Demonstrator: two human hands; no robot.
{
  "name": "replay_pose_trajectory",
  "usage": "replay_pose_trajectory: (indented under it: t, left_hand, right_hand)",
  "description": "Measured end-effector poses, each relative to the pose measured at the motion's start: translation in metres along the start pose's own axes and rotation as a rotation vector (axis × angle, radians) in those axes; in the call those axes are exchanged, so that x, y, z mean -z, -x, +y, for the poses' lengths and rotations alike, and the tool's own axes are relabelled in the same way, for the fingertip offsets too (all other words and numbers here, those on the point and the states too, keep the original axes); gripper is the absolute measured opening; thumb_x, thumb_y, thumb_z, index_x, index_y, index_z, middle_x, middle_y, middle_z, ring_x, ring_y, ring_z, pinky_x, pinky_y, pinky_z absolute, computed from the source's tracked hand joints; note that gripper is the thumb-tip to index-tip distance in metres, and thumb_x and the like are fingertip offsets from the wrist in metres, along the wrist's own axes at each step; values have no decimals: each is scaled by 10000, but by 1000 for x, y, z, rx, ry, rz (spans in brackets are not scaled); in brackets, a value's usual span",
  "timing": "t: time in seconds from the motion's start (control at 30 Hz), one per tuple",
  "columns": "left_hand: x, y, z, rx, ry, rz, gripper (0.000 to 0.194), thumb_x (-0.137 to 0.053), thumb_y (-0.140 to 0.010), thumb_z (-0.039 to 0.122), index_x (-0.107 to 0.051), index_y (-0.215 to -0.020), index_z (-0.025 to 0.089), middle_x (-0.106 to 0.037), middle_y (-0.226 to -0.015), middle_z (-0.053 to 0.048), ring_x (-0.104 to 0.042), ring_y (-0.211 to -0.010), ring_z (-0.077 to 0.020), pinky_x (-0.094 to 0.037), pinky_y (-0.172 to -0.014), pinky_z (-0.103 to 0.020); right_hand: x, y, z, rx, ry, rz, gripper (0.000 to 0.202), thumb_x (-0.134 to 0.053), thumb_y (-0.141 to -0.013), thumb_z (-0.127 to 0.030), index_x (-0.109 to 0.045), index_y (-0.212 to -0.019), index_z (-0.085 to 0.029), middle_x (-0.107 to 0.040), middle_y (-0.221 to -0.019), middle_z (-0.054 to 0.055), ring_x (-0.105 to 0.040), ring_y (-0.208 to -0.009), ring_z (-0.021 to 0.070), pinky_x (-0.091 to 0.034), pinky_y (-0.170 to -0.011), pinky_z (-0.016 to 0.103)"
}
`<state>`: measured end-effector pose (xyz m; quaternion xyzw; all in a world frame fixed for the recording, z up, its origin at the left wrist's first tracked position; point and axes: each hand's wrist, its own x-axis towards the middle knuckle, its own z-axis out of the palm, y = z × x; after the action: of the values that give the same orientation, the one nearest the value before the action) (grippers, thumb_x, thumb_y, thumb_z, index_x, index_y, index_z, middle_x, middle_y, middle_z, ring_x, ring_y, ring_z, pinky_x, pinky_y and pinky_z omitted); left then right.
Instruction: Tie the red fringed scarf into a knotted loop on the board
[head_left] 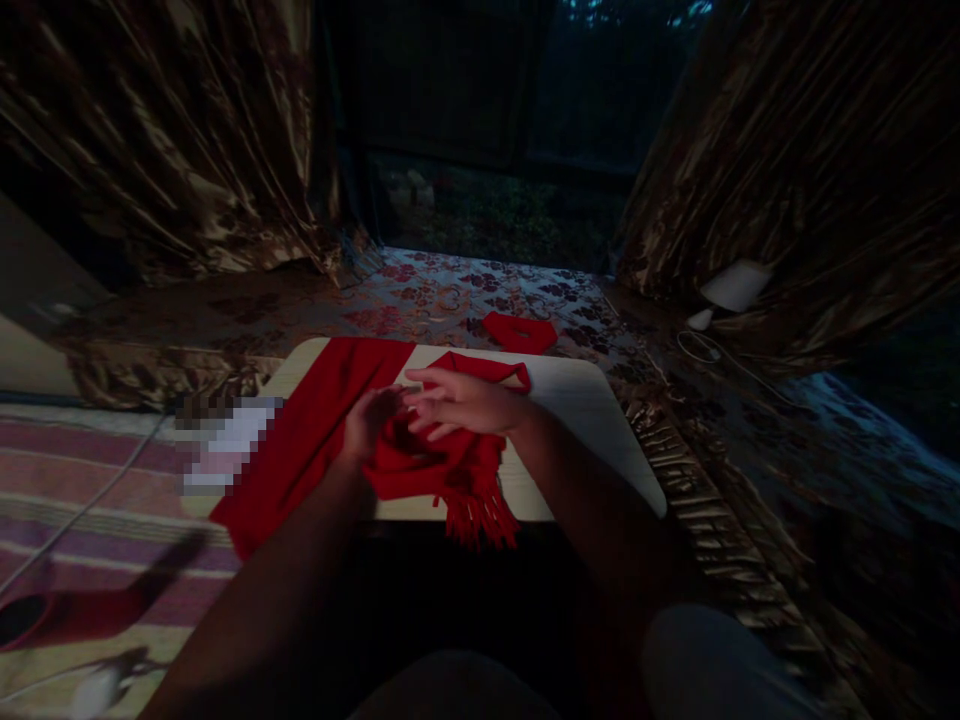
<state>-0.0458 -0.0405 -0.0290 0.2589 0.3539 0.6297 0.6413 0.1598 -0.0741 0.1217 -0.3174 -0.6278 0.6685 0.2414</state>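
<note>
A red scarf [495,448] with a fringed end lies bunched on a small pale table [592,420]. Its fringe hangs past the near edge. A long flat stretch of red cloth [322,420] runs along the table's left side and drapes over the near corner; whether it joins the bunched part is hidden. Over the bunched folds, my right hand [469,402] has its fingers apart, palm turned towards the left. Close beside it, my left hand [375,415] has its fingers stretched out at the left edge of the folds. The fingertips nearly meet or overlap.
A folded red cloth piece [521,330] lies beyond the table on a flower-patterned cover [450,285]. A small white lamp [739,287] with a cord lies at right. At lower left are a red cylindrical object [82,612] and a cable [90,510] on striped cloth.
</note>
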Motion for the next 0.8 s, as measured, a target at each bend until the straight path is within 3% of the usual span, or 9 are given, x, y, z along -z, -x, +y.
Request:
replay_pose_trajectory:
  t: [0.07, 0.17, 0.23, 0.37, 0.43, 0.5, 0.6, 0.7, 0.8]
  left_hand:
    - [8, 3, 10, 67, 143, -1, 397, -572, -842, 486, -717, -967, 138, -748, -1022, -155, -698, -1045, -282, -562, -878, -397]
    - [13, 6, 14, 135, 238, -15, 405, -574, -850, 480, -700, -993, 123, -742, -1061, -182, -710, -1044, -275, -576, -840, -369]
    - [12, 5, 13, 164, 229, -23, 347, -602, -846, 430, -696, -975, 122, -745, -1057, -181, -717, -1031, -262, -576, -835, -344]
    - [3, 0, 7, 169, 127, -1, 260, -675, -808, 369, -683, -940, 146, -758, -1019, -138, -723, -1015, -225, -564, -867, -310]
    - [-3, 1, 5, 149, -28, 8, 259, -743, -753, 343, -668, -921, 160, -761, -991, -102, -724, -977, -202, -552, -887, -303]
    - [-9, 6, 5, 120, -287, -47, 325, -802, -693, 349, -656, -917, 166, -760, -972, -78, -722, -924, -198, -549, -887, -321]
    - [-12, 17, 8, 101, -728, -238, 444, -841, -613, 374, -650, -962, 177, -764, -968, -76, -722, -869, -229, -558, -835, -350]
    - [-8, 29, 17, 102, -1139, -393, 528, -822, -529, 268, -673, -1031, 202, -776, -925, -73, -728, -824, -265, -554, -760, -331]
    - [0, 39, 29, 75, -1326, -477, 586, -746, -504, 202, -707, -1088, 232, -784, -935, -61, -732, -857, -284, -549, -736, -305]
  right_hand:
    - [-7, -14, 16, 38, 18, 96, 487, -721, -888, -290, -543, -1338, -229, -694, -1235, 88, -713, -938, 164, -593, -778, 295]
    - [6, -22, 45, 40, 131, 322, 209, -648, -924, -228, -628, -1128, -188, -734, -1012, 63, -715, -819, 144, -579, -721, 266]
    - [20, -17, 64, 37, 247, 455, 102, -624, -916, -203, -653, -1012, -184, -733, -913, 40, -709, -764, 142, -573, -716, 271]
    - [36, 8, 93, 78, 607, 742, 58, -631, -860, -187, -682, -889, -189, -743, -898, 42, -706, -844, 169, -548, -822, 301]
    - [35, 21, 102, 28, 757, 840, 116, -647, -854, -245, -690, -945, -189, -743, -977, 67, -697, -916, 193, -532, -862, 321]
    - [31, 31, 109, -23, 863, 849, 256, -665, -853, -326, -683, -1062, -180, -724, -1093, 99, -675, -1002, 217, -517, -903, 339]
    - [23, 39, 120, -58, 954, 784, 425, -671, -853, -396, -641, -1209, -165, -673, -1229, 137, -622, -1136, 240, -478, -985, 355]
    - [19, 38, 130, -104, 968, 789, 467, -671, -852, -388, -610, -1263, -175, -652, -1264, 143, -587, -1198, 246, -443, -1034, 364]
    - [21, 35, 136, -95, 920, 823, 517, -711, -808, -353, -589, -1280, -182, -643, -1271, 134, -599, -1169, 247, -447, -1034, 367]
